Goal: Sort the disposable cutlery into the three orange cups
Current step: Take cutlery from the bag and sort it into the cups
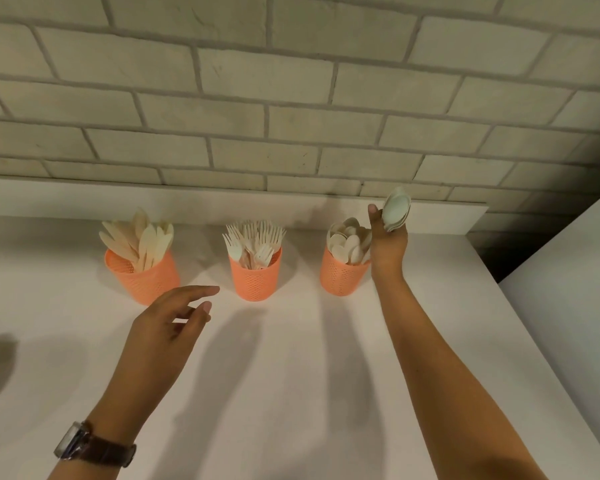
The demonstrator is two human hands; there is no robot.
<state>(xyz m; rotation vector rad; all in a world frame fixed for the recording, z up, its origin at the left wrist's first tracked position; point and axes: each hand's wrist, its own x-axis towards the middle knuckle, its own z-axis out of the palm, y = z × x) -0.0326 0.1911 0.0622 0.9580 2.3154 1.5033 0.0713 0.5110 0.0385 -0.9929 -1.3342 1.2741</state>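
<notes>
Three orange perforated cups stand in a row on the white counter. The left cup (142, 277) holds knives, the middle cup (255, 278) holds forks, and the right cup (342, 275) holds spoons. My right hand (387, 245) is raised just right of the spoon cup and grips a small stack of pale spoons (397, 209), bowls up. My left hand (174, 323) hovers above the counter in front of the knife cup, fingers relaxed and holding nothing.
A low white ledge (222, 202) runs behind the cups under a grey brick wall. A white block (568, 289) rises at the right, with a dark gap beside it. The counter's right edge (541, 375) slants toward me.
</notes>
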